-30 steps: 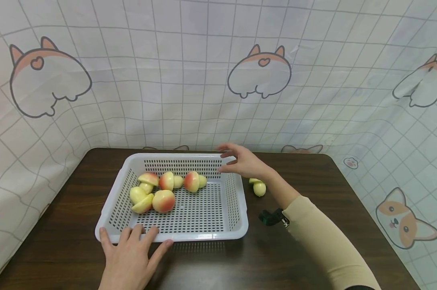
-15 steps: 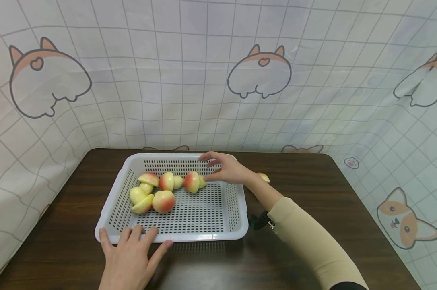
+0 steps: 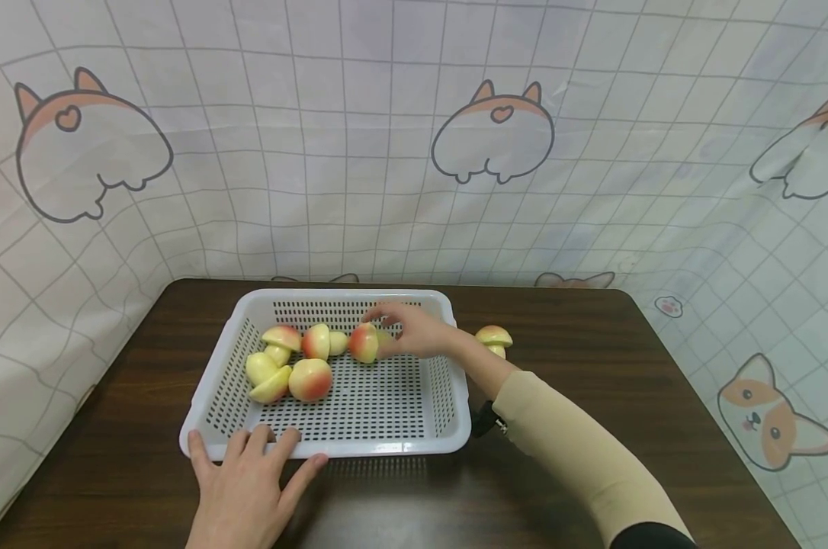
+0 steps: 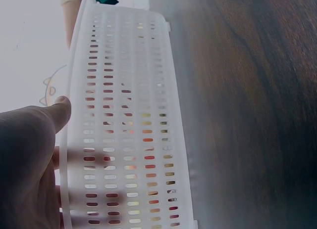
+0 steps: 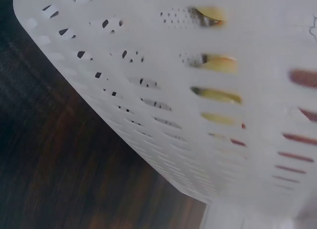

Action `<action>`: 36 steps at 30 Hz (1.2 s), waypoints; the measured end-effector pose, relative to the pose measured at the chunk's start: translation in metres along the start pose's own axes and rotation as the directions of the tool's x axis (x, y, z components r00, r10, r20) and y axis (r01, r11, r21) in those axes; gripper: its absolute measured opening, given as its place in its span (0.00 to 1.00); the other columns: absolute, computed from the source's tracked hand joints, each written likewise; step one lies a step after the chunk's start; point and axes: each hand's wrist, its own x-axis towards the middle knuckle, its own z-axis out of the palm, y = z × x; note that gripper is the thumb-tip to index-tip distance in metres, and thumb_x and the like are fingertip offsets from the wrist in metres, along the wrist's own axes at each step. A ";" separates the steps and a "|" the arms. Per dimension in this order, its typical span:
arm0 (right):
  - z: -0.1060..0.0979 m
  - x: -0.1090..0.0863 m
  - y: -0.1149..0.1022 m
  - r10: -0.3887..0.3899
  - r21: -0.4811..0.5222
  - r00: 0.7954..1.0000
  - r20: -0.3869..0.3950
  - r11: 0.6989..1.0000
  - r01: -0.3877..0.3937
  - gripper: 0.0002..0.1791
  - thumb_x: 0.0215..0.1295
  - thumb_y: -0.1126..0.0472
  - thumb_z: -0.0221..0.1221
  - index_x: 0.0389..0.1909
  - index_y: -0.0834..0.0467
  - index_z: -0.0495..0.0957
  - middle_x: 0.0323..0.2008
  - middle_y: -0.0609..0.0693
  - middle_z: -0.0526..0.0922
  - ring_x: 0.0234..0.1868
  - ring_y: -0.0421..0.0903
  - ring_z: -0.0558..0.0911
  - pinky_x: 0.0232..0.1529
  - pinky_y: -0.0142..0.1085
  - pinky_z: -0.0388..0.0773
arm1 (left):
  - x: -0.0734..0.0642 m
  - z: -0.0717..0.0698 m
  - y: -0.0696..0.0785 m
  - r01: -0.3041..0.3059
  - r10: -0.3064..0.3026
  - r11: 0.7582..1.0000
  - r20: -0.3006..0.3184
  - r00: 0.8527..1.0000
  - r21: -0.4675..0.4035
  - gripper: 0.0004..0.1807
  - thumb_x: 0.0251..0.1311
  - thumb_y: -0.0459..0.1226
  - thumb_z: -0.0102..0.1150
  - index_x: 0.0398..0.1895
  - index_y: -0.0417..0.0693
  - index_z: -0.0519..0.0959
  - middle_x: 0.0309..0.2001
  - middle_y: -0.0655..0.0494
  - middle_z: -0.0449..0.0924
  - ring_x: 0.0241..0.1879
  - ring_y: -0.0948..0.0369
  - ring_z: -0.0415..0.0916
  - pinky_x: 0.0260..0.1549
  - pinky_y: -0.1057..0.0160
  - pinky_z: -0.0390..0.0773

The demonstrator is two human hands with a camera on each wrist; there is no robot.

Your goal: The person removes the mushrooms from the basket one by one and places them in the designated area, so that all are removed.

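Observation:
In the head view a white perforated basket (image 3: 414, 450) holds several toy mushrooms with red-and-yellow caps and pale yellow stems. My right hand (image 3: 417, 332) reaches over its right side, thumb and fingers spread around the stem of the rightmost mushroom (image 3: 363, 343) inside. A gap shows between the upper fingers and that stem; whether the thumb touches it I cannot tell. My left hand (image 3: 245, 476) rests on the basket's near rim at the left, fingertips over the edge. Its thumb and fingers also show at the rim in the left wrist view, beside the slotted wall (image 4: 124, 115).
Another mushroom (image 3: 494, 335) stands cap up on the dark wooden table (image 3: 579, 396), right of the basket and partly behind my right wrist. A patterned curtain (image 3: 359, 152) hangs behind the table. In the right wrist view the basket wall (image 5: 148, 61) fills most of the frame.
My right hand has moved left and down into the basket, to the rightmost mushroom. The mushroom on the table has tipped from stem-end-forward to cap up. My left hand has stayed put.

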 end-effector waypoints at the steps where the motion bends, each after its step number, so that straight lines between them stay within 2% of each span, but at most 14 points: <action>1: 0.001 0.001 0.000 0.011 -0.017 1.000 0.009 1.000 -0.011 0.34 0.62 0.61 0.72 0.68 0.55 0.72 0.67 0.50 0.75 0.66 0.55 0.75 0.60 0.48 0.75 | 0.000 0.000 0.000 -0.002 0.002 1.000 -0.005 1.000 -0.002 0.31 0.66 0.67 0.55 0.50 0.51 0.83 0.44 0.44 0.78 0.54 0.38 0.73 0.58 0.17 0.29; 6: 0.005 0.002 -0.001 -0.001 -0.052 0.999 0.046 0.999 0.004 0.34 0.61 0.63 0.72 0.68 0.55 0.73 0.68 0.50 0.74 0.65 0.53 0.75 0.61 0.49 0.74 | 0.000 0.002 -0.001 -0.019 0.018 1.000 -0.039 0.999 -0.016 0.30 0.66 0.66 0.56 0.49 0.52 0.83 0.44 0.44 0.79 0.53 0.38 0.74 0.58 0.16 0.34; 10: 0.006 0.003 0.000 -0.037 -0.050 0.998 0.049 0.998 0.039 0.33 0.61 0.66 0.72 0.68 0.58 0.73 0.68 0.52 0.74 0.64 0.54 0.76 0.63 0.50 0.72 | 0.000 0.002 -0.001 -0.016 0.015 1.000 -0.033 0.999 -0.019 0.30 0.66 0.66 0.56 0.49 0.52 0.83 0.44 0.44 0.79 0.54 0.38 0.73 0.58 0.16 0.34; 19: 0.008 0.003 0.000 -0.007 -0.133 0.997 0.071 0.991 0.016 0.32 0.61 0.65 0.72 0.67 0.53 0.76 0.65 0.51 0.74 0.63 0.52 0.75 0.62 0.48 0.73 | -0.001 0.001 -0.001 -0.016 0.015 0.999 -0.037 0.999 -0.029 0.29 0.66 0.66 0.56 0.49 0.52 0.83 0.45 0.43 0.79 0.53 0.38 0.73 0.58 0.16 0.34; 25: 0.014 0.004 0.000 -0.014 -0.137 0.997 0.072 0.990 0.024 0.30 0.60 0.67 0.72 0.64 0.54 0.77 0.64 0.49 0.76 0.63 0.51 0.76 0.62 0.46 0.73 | -0.001 0.001 -0.002 -0.017 0.016 1.000 -0.044 0.999 -0.025 0.29 0.66 0.66 0.56 0.48 0.52 0.82 0.45 0.43 0.79 0.53 0.38 0.73 0.58 0.16 0.35; 31: 0.021 0.007 0.001 -0.008 -0.210 0.999 0.054 0.977 0.019 0.32 0.56 0.67 0.75 0.62 0.53 0.76 0.62 0.49 0.77 0.64 0.48 0.74 0.65 0.43 0.70 | 0.000 0.001 -0.001 -0.007 0.006 1.000 -0.020 1.000 -0.013 0.30 0.66 0.67 0.54 0.49 0.53 0.83 0.45 0.43 0.79 0.54 0.38 0.73 0.57 0.15 0.36; 36: 0.021 0.009 -0.001 0.000 -0.276 0.999 0.053 0.961 0.015 0.31 0.57 0.65 0.75 0.61 0.55 0.74 0.60 0.50 0.78 0.63 0.47 0.74 0.64 0.42 0.70 | 0.000 0.000 -0.001 0.005 -0.005 1.000 0.003 1.000 -0.008 0.32 0.66 0.68 0.53 0.50 0.52 0.83 0.46 0.43 0.79 0.54 0.38 0.73 0.58 0.15 0.34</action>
